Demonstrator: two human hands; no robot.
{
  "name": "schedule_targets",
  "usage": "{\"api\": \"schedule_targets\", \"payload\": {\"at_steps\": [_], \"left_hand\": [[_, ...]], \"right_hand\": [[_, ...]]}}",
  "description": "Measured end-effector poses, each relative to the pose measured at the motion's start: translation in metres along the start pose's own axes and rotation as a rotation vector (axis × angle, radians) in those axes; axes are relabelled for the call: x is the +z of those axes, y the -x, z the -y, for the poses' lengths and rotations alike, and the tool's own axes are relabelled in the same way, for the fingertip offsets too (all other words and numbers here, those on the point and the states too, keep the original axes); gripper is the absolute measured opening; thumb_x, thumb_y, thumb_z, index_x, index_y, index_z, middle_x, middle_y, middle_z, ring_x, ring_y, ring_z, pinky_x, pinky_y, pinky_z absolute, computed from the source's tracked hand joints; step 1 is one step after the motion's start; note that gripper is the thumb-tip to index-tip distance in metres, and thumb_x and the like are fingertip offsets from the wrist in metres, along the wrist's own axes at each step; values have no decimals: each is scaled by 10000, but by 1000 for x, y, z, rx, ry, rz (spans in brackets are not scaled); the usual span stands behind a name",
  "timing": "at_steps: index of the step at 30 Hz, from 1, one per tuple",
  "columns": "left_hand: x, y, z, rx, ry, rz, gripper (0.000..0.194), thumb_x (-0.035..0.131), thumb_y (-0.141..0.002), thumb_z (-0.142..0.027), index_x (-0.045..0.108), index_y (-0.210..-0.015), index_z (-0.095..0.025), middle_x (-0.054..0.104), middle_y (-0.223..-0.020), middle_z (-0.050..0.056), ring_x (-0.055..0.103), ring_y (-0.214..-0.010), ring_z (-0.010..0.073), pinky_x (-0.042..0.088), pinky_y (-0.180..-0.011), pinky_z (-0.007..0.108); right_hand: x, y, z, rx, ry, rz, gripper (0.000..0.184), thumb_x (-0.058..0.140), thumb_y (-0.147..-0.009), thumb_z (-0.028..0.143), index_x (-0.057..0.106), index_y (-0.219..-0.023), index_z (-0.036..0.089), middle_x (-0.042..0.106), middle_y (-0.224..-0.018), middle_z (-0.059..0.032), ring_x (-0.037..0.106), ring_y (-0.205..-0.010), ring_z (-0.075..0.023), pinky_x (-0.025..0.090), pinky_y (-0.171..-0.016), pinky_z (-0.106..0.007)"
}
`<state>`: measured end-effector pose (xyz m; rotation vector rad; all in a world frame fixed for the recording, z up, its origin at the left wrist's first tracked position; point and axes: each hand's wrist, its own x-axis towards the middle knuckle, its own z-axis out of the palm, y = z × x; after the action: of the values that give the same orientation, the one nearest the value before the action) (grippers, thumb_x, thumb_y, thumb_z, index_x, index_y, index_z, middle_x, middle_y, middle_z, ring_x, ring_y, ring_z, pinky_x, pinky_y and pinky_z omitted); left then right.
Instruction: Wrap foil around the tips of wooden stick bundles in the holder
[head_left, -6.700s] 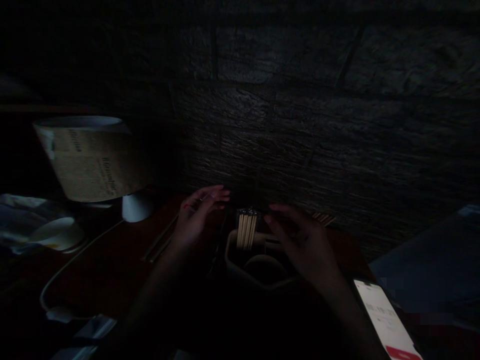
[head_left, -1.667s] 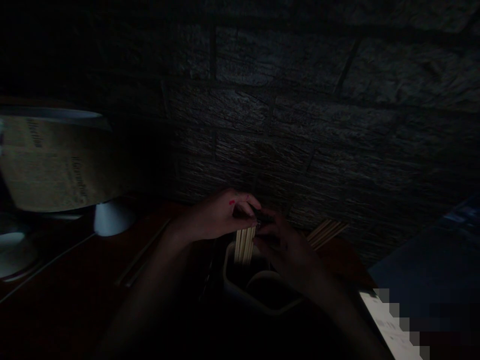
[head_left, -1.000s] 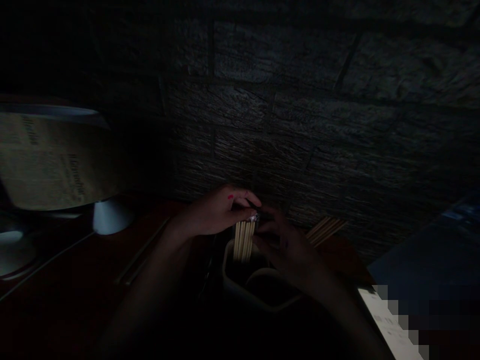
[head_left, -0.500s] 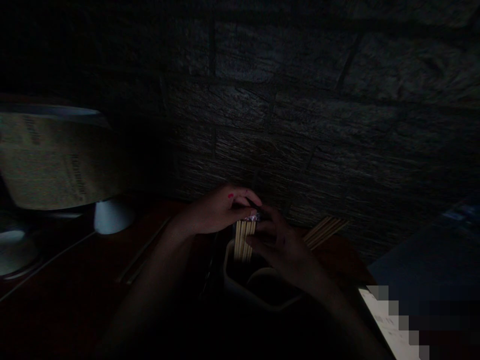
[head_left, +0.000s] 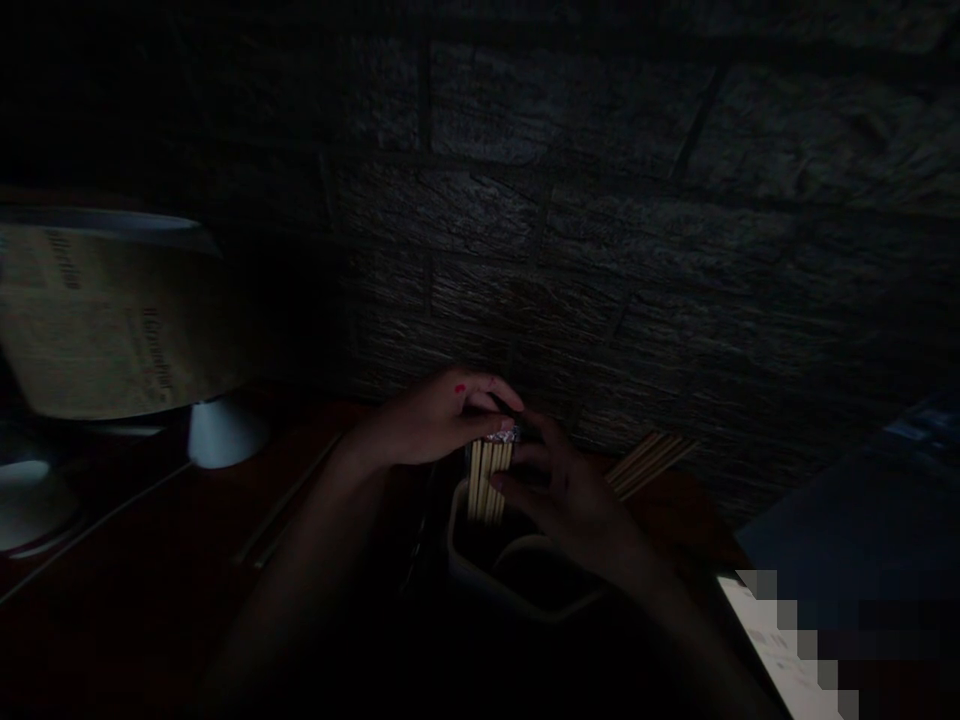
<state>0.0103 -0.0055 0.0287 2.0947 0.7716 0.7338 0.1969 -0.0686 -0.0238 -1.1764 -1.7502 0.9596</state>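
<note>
In the dim middle of the view, a bundle of pale wooden sticks (head_left: 489,478) stands upright, its shiny, crinkled top end catching the light. My left hand (head_left: 439,415) curls over that top, with the thumb pressed along it. From the right, my right hand (head_left: 566,490) closes around the same bundle, its thumb against the front of the sticks. The bundle's lower ends reach down into an angular open container (head_left: 459,565), whose inside is mostly dark. A thin dark piece shows between the fingers of both hands, too dim to name.
A textured brick wall (head_left: 480,210) rises behind. More wooden sticks (head_left: 651,465) lean at the right. On the left stand a lamp with a printed shade (head_left: 97,310) and a pale cup-like thing (head_left: 30,500). Thin sticks (head_left: 289,500) lie on the reddish table; a bright sheet or screen (head_left: 757,640) is lower right.
Almost nothing differs. Both hands stay on the bundle in nearly the same place, and the printed shade looks sharper now.
</note>
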Motion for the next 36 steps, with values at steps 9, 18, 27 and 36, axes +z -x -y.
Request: {"api": "schedule_targets", "payload": {"at_steps": [9, 18, 27, 36], "left_hand": [[1, -1, 0, 3, 5, 7, 225, 631, -888, -206, 670, -1103, -151, 775, -969, 62, 733, -908, 182, 559, -799, 291], [1, 0, 1, 6, 20, 8, 235, 630, -890, -220, 668, -1111, -152, 772, -967, 65, 729, -909, 183, 558, -796, 288], [-2, 5, -4, -21, 28, -19, 295, 642, -886, -272, 635, -1161, -166, 762, -1049, 61, 720, -982, 188, 555, -833, 292], [-22, 27, -7, -128, -34, 50, 307, 688, -817, -267, 641, -1094, -143, 774, -949, 65, 733, -900, 208, 556, -757, 290]], "right_hand": [[-1, -1, -4, -19, 18, -7, 663, 656, -870, 304, 341, -1451, 256, 735, -1071, -56, 709, -956, -220, 571, -798, -384], [-1, -1, -7, -19, 50, -9, 689, 641, -869, 279, 319, -1475, 218, 744, -1038, -58, 698, -912, -216, 562, -775, -387], [-1, -1, -5, -16, 29, 8, 723, 651, -865, 265, 294, -1492, 224, 737, -1050, -62, 696, -975, -225, 556, -842, -404], [2, -1, -6, 19, -5, -17, 775, 693, -850, 319, 275, -1499, 244, 726, -1132, -75, 680, -1068, -236, 534, -914, -431]]}}
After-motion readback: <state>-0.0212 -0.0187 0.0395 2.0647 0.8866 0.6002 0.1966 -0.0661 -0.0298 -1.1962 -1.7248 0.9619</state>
